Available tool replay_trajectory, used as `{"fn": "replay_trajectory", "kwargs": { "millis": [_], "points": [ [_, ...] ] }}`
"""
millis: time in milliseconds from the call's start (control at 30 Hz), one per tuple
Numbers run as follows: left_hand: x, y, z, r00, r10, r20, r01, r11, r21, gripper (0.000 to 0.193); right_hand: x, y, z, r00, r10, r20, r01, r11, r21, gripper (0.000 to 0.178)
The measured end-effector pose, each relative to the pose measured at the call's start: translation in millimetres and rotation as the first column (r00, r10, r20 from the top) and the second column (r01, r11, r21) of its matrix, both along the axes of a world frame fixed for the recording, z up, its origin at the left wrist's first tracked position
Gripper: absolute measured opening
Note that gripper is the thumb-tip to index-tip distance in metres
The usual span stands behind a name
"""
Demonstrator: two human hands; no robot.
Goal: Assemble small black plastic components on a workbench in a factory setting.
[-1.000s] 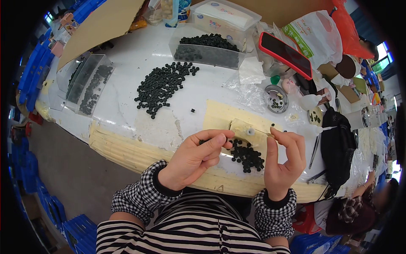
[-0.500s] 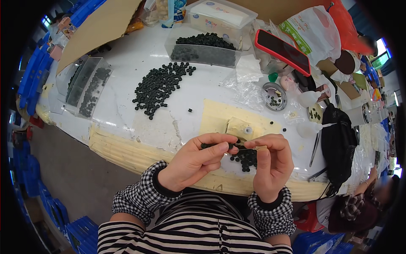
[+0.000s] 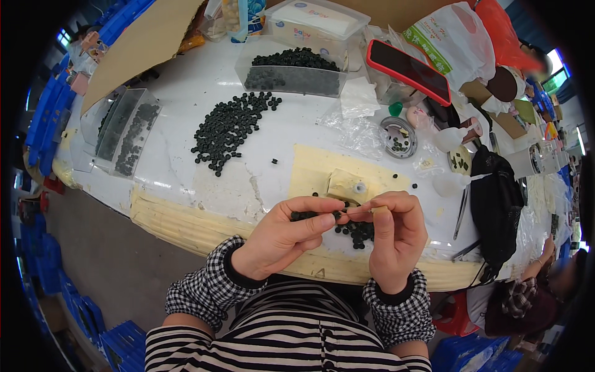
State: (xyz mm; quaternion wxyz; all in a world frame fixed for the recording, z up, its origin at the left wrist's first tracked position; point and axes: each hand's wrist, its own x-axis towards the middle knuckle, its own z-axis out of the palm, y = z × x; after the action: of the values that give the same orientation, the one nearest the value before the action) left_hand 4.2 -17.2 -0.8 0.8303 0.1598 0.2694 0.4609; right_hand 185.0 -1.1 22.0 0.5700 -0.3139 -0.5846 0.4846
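Note:
My left hand [image 3: 282, 232] is closed in a pinch around several small dark green bead-like pieces [image 3: 302, 216], held in a row between thumb and fingers. My right hand [image 3: 398, 240] pinches a thin needle-like rod [image 3: 356, 214] with a pale end; its other end meets the pieces at my left fingertips. A small heap of the same dark pieces [image 3: 358, 237] lies on the table just below and between the hands, partly hidden by them. Beyond my fingertips stands a yellowish block [image 3: 339, 184] with a small whitish knob on it.
A larger heap of dark pieces [image 3: 224, 131] spreads over the white table. Clear bins hold more at the back [image 3: 296, 79] and left [image 3: 129, 133]. To the right are a red-cased phone [image 3: 409, 71], a round tin [image 3: 398, 137] and a black bag [image 3: 496, 211]. A person sits far right.
My right hand's fingertips have come closer to my left fingertips, leaving a shorter stretch of rod between them. The whole view has shifted slightly.

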Motion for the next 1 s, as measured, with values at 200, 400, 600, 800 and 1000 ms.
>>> {"fn": "replay_trajectory", "kwargs": {
  "millis": [200, 400, 600, 800, 1000],
  "points": [
    [0.5, -0.3, 1.2, 1.0, 0.009, -0.022, -0.009, 1.0, -0.006, 0.024, -2.8, -0.4, 2.4, 0.997, -0.029, 0.076, 0.028, 0.999, 0.015, 0.012],
    [0.9, 0.2, 1.6, 0.999, 0.01, -0.034, -0.011, 1.0, -0.006, 0.024, -1.5, 0.1, 2.1, 0.994, -0.021, 0.107, 0.018, 0.999, 0.033, 0.011],
    [-2.6, 0.8, 2.1, 1.0, -0.014, -0.003, 0.014, 1.0, 0.011, 0.023, -1.6, -0.8, 1.0, 0.995, -0.038, 0.091, 0.037, 0.999, 0.014, 0.01],
    [-2.2, 1.2, 5.8, 0.997, 0.02, -0.078, -0.018, 0.999, 0.026, 0.022, 9.5, 10.8, -3.5, 0.838, -0.436, 0.327, 0.348, 0.89, 0.295, 0.008],
    [-2.6, 0.4, 8.0, 0.993, 0.082, -0.086, -0.071, 0.989, 0.126, 0.02, 5.7, 21.5, 0.7, 0.646, -0.537, 0.542, 0.259, 0.823, 0.506, 0.017]
  ]
}}
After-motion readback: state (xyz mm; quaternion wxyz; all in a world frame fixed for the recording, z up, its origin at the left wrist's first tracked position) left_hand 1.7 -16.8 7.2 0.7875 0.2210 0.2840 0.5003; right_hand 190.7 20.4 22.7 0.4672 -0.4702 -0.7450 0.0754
